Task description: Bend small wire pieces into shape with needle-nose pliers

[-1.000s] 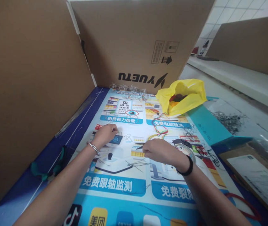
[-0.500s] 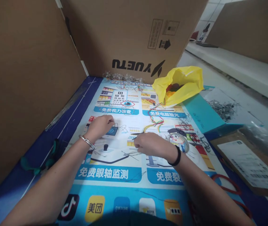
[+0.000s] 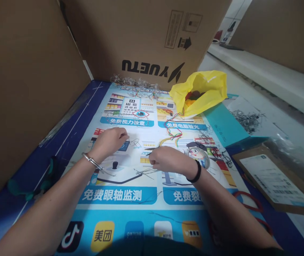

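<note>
Bare forearms, silver left-wrist bangle, black right-wrist band, dark clothing

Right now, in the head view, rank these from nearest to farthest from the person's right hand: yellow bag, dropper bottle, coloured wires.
1. Coloured wires: just beyond the right hand.
2. Yellow bag: farther forward, to the right.
3. Dropper bottle: far back right, at the white ledge's far end.

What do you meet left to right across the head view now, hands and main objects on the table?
Green-handled tool → left hand → dark-tipped tool → right hand → brown parcel with white label.
</note>
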